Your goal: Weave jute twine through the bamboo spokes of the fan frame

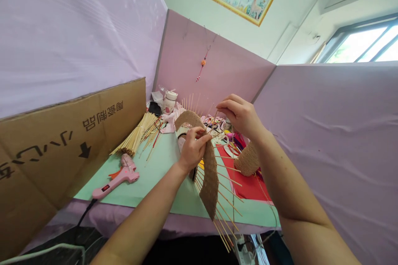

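A half-woven round basket frame (pixel 209 174) of brown twine with thin wooden sticks fanning out of it is held on edge over the green table mat (pixel 161 169). My left hand (pixel 193 149) grips its woven rim, fingers closed. My right hand (pixel 241 115) hovers just above and behind it, its fingers pinched on a thin strand of twine near the upper sticks.
A pink glue gun (pixel 120 179) lies at the mat's left. A bundle of wooden sticks (pixel 137 134) lies behind it. A cardboard sheet (pixel 62 149) stands at the left. A small woven twine cone (pixel 248 160) rests on red paper (pixel 248 184). A white jar (pixel 169 101) stands at the back.
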Motion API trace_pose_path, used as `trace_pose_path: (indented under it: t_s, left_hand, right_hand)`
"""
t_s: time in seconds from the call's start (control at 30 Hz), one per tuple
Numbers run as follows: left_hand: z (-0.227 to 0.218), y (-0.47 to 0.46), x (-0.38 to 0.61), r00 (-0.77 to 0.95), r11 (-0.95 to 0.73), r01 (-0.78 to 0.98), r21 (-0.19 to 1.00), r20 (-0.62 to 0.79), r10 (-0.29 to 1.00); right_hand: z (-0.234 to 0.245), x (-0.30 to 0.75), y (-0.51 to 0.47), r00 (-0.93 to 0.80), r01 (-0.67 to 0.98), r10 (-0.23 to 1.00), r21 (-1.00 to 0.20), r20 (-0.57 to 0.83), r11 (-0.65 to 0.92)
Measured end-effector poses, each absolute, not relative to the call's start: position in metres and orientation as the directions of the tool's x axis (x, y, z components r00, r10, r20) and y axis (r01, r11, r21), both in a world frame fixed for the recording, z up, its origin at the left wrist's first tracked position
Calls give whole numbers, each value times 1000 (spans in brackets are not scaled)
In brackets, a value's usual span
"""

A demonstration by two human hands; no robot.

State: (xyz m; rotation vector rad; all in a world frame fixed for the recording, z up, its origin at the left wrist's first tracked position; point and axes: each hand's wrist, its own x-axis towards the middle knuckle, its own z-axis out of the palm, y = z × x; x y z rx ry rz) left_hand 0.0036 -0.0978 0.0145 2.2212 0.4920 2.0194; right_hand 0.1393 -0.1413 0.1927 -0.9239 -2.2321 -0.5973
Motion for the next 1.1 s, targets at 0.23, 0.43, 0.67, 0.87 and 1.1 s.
trace_pose_path:
  t_s: [0.23, 0.43, 0.67, 0.87, 1.1]
  left_hand:
    - [16, -100, 3, 87, -943, 174, 285, 949, 303]
    - [14, -100, 4, 107, -938, 168, 305, 940, 325]
    - [19, -99, 1, 142, -937, 157, 312, 932, 334]
    - [21, -100, -1, 183, -931, 187, 314, 920, 347]
    - [21, -102, -2, 201, -916, 225, 331, 905, 376]
  right_hand:
    - [169, 152, -112, -193, 879, 582, -124, 790, 460]
    - [99, 157, -62, 92, 671, 841, -657, 533, 343]
    - [67, 139, -50, 47, 528, 900, -775, 434, 347]
    - [75, 148, -54, 85, 518, 889, -782, 449, 346]
    - [113, 164, -69, 95, 687, 788, -612, 609, 390]
